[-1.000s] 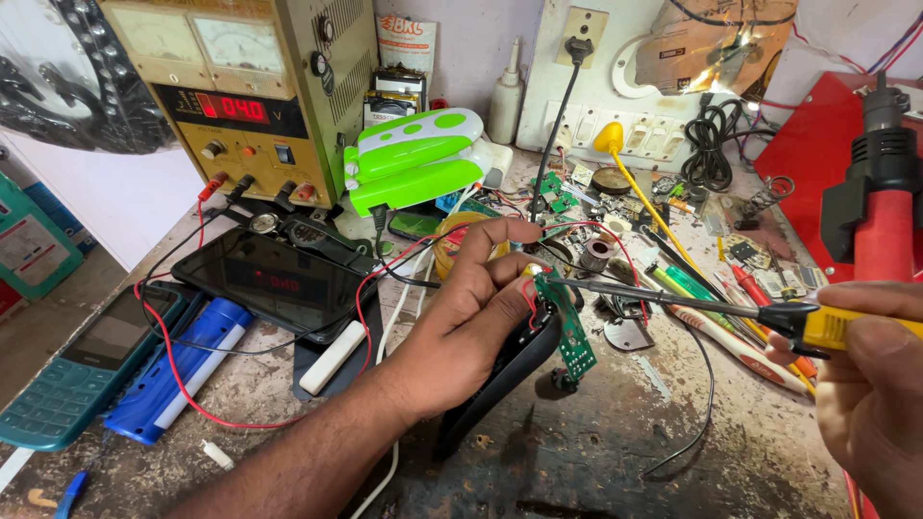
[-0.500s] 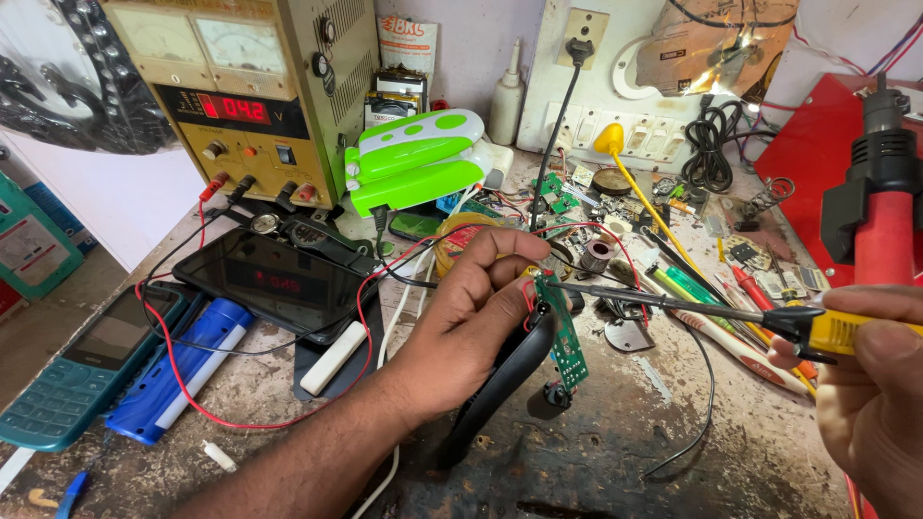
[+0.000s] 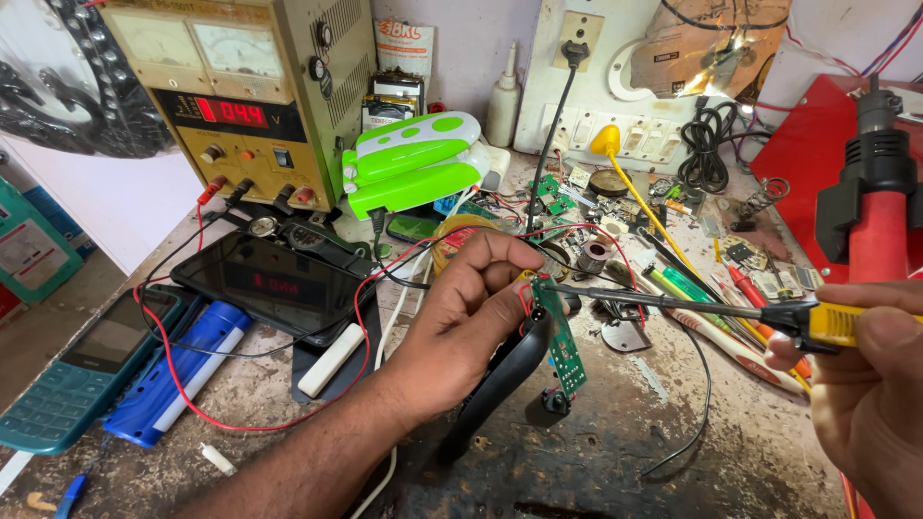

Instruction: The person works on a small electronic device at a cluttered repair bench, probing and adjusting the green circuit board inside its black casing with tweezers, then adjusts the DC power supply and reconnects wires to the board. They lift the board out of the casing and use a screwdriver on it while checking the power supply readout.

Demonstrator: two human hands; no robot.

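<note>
My left hand [image 3: 471,317] pinches a narrow green circuit board [image 3: 561,341] upright, together with a curved black plastic casing [image 3: 500,380] that hangs below it over the bench. Red wires run from the board's top end. My right hand [image 3: 870,384] at the right edge grips a soldering iron [image 3: 731,309] by its yellow handle. The iron's long dark shaft lies level and its tip touches the top of the board beside my left thumb.
A bench power supply [image 3: 240,106] with a red readout stands at the back left, its leads trailing over a dark phone [image 3: 274,284]. A green-white lamp [image 3: 413,159], blue battery [image 3: 178,370], teal keypad phone [image 3: 67,384], red hot-air gun [image 3: 875,202] and scattered parts crowd the bench.
My left hand has tilted the board slightly and the iron's tip has closed onto the board's top end. The right hand has barely shifted.
</note>
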